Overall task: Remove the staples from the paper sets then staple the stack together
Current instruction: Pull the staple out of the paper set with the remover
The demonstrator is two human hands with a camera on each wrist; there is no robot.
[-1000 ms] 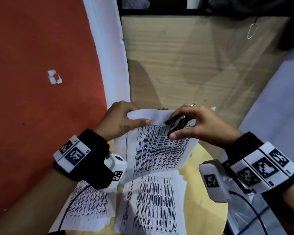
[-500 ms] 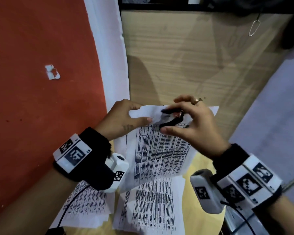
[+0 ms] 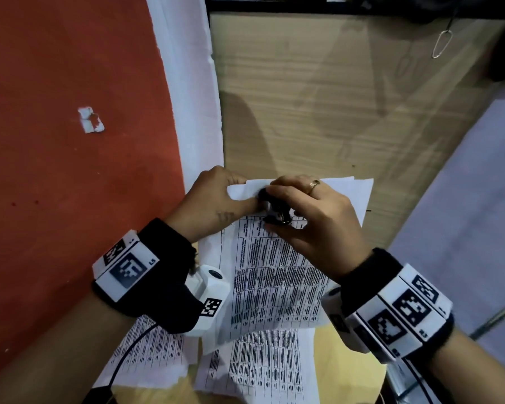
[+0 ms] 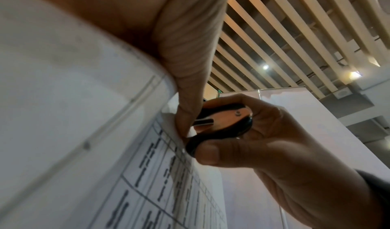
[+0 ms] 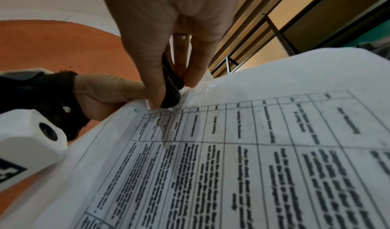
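Note:
A set of printed table sheets (image 3: 274,275) is lifted off the table. My left hand (image 3: 216,196) pinches its top left corner, thumb on the front. My right hand (image 3: 306,217) grips a black staple remover (image 3: 277,212) between thumb and fingers. Its metal claws (image 4: 207,124) bite at that same corner, right beside my left thumb (image 4: 187,109). In the right wrist view the staple remover (image 5: 172,89) presses on the crumpled paper corner (image 5: 196,90). The staple itself is hidden.
Two more printed paper sets (image 3: 152,351) (image 3: 263,371) lie on the round yellow table (image 3: 344,363) below my hands. A wooden panel (image 3: 333,97) stands behind, an orange floor (image 3: 56,170) spreads to the left. A cable (image 3: 126,354) runs from the left wrist.
My right hand has moved left with the staple remover, from the middle of the paper's top edge to the top left corner by my left thumb. The left hand keeps its pinch.

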